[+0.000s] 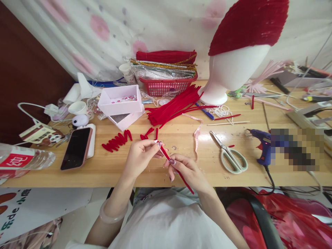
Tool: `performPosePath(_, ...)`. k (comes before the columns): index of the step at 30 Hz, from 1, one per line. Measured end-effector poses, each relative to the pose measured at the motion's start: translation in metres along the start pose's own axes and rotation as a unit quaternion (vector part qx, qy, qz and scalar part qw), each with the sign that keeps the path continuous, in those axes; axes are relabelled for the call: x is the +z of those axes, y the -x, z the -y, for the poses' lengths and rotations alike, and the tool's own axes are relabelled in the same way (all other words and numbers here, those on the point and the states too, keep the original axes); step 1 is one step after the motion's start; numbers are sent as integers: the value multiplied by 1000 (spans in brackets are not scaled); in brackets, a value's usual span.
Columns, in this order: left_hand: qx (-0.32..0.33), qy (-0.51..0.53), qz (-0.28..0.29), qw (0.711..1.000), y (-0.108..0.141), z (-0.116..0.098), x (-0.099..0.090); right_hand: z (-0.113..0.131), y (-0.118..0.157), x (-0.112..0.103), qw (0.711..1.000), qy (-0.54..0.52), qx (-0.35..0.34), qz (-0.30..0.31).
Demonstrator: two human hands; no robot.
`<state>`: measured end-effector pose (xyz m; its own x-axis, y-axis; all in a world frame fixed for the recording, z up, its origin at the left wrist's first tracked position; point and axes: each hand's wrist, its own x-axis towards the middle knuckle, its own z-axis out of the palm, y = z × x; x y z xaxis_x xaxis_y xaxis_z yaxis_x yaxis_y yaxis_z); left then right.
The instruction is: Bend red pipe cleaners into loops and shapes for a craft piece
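While the tabletop (153,177) extends beneath the fingers (151,150) of the left hand (140,155) and right hand (188,171), a bundle of red stems (173,105) lies beyond them. Scissors (232,158) rest to their right; folded red pieces (117,142) lie to their left. Both hands' fingers pinch one red strip (185,182); its free end projects past the right-hand fingers.
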<state>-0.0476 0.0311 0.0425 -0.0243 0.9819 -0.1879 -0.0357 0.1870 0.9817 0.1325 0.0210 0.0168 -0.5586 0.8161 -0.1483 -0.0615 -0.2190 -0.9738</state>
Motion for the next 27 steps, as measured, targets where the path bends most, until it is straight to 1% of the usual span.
performPosePath(4,-14,6,10,1000,-2,-1,0,1,-1,-1,1000,-9,-2,4)
performPosePath(13,-21,9,13,1000,-4,-2,3,1,-1,-4,1000,-4,9,1)
performPosePath(22,-2,23,28,999,-6,4,2,-4,-3,-7,1000,-16,3,3)
performPosePath(27,9,10,30,999,-5,4,2,-5,-4,-9,1000,-17,7,5)
